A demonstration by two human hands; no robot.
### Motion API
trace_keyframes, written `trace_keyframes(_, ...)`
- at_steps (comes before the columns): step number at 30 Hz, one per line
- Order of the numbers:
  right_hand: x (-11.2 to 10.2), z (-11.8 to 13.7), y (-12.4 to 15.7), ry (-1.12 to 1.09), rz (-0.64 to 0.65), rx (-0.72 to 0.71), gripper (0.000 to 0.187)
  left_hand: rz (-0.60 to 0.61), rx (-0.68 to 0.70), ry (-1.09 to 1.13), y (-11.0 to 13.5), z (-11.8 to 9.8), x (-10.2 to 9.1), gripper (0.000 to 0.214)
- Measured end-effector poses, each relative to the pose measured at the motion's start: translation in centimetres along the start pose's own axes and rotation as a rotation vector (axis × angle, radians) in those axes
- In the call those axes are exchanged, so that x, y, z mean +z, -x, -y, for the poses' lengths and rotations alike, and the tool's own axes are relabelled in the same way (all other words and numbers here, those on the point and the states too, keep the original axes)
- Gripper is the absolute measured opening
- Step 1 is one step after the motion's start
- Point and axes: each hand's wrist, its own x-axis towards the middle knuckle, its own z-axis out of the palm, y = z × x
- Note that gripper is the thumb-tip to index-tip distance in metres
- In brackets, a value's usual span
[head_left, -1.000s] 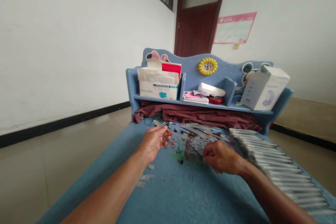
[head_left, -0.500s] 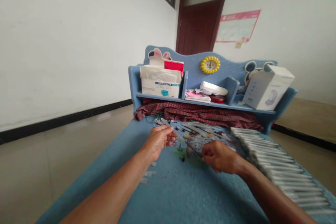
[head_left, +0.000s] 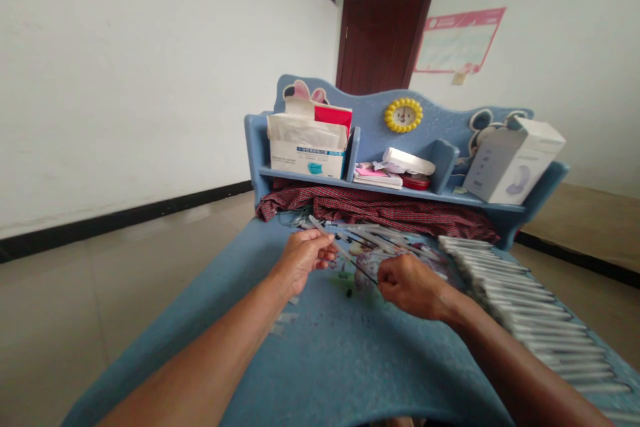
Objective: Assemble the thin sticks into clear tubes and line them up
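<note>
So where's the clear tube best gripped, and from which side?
Pinch the clear tube across its middle, coming from its left, much as the left hand has it. It is thin, round and tilted, far end pointing away. Its near end faces the thin dark rod in the right hand, so probably leave that end free.

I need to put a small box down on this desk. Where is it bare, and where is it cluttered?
Bare desktop lies between the two forearms, near the front edge, and left of the left hand. Crowded: loose pen parts beyond the hands, the row of pens along the right side, and the shelf.
</note>
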Motion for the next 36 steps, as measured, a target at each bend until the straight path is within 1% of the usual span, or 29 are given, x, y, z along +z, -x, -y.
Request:
trace_keyframes(3,-0.3,0.9,-0.7,0.061,-0.017,0.011,0.017,0.066,-0.059,0.051,0.1,0.1,0.2,0.015)
trace_keyframes(5,-0.3,1.6,-1.2,0.131,-0.071,0.012,0.018,0.102,-0.094,0.099,0.2,0.2,0.3,0.014)
trace_keyframes(6,-0.2,1.9,-1.4,0.169,-0.124,0.009,0.019,0.111,-0.107,0.131,0.2,0.1,0.3,0.013)
trace_keyframes(8,0.2,2.6,-1.4,0.228,-0.283,-0.011,0.021,0.108,-0.131,0.219,0.1,0.0,0.2,0.010)
trace_keyframes(10,0.7,3.2,-1.0,0.250,-0.466,-0.073,0.023,0.074,-0.151,0.330,-0.1,-0.3,-0.1,0.007)
trace_keyframes(11,1.1,3.4,-0.7,0.251,-0.531,-0.118,0.022,0.046,-0.153,0.392,-0.2,-0.5,-0.3,0.007)
trace_keyframes(12,1.4,3.5,-0.3,0.251,-0.564,-0.164,0.022,0.016,-0.148,0.459,-0.3,-0.8,-0.5,0.008)
trace_keyframes(13,1.7,3.6,0.0,0.255,-0.560,-0.199,0.021,-0.012,-0.137,0.524,-0.4,-1.1,-0.8,0.011)
trace_keyframes(14,2.1,3.6,0.3,0.263,-0.520,-0.212,0.021,-0.035,-0.126,0.582,-0.5,-1.3,-1.0,0.014)
trace_keyframes(16,2.7,3.5,0.4,0.290,-0.367,-0.203,0.017,-0.059,-0.109,0.670,-0.5,-1.8,-1.4,0.018)
trace_keyframes(18,3.3,3.2,0.0,0.319,-0.201,-0.186,0.014,-0.051,-0.107,0.714,-0.3,-2.1,-1.4,0.021)
trace_keyframes(20,3.7,2.9,-0.6,0.339,-0.092,-0.184,0.013,-0.023,-0.102,0.732,-0.1,-2.2,-1.2,0.022)
trace_keyframes(22,4.1,2.8,-1.0,0.351,-0.042,-0.177,0.014,0.014,-0.097,0.732,0.1,-2.2,-1.0,0.022)
trace_keyframes(24,4.2,2.7,-1.2,0.335,-0.032,-0.171,0.016,0.043,-0.090,0.719,0.3,-2.2,-0.8,0.021)
trace_keyframes(26,4.1,2.6,-1.3,0.233,-0.064,-0.173,0.016,0.059,-0.082,0.704,0.3,-2.1,-0.8,0.019)
trace_keyframes(27,4.1,2.4,-1.3,0.140,-0.103,-0.172,0.016,0.065,-0.080,0.694,0.4,-2.0,-0.8,0.019)
trace_keyframes(28,4.0,2.2,-1.3,0.022,-0.158,-0.167,0.016,0.069,-0.081,0.683,0.4,-1.9,-0.8,0.018)
trace_keyframes(31,4.0,1.5,-1.6,-0.394,-0.385,-0.123,0.017,0.085,-0.094,0.645,0.4,-1.5,-0.6,0.018)
trace_keyframes(33,4.1,1.2,-1.8,-0.605,-0.522,-0.100,0.019,0.100,-0.104,0.620,0.4,-1.3,-0.4,0.017)
trace_keyframes(34,4.1,1.1,-1.9,-0.667,-0.576,-0.098,0.021,0.107,-0.109,0.607,0.4,-1.1,-0.3,0.017)
trace_keyframes(36,4.1,1.0,-2.0,-0.699,-0.651,-0.112,0.021,0.116,-0.118,0.583,0.5,-0.9,0.0,0.016)
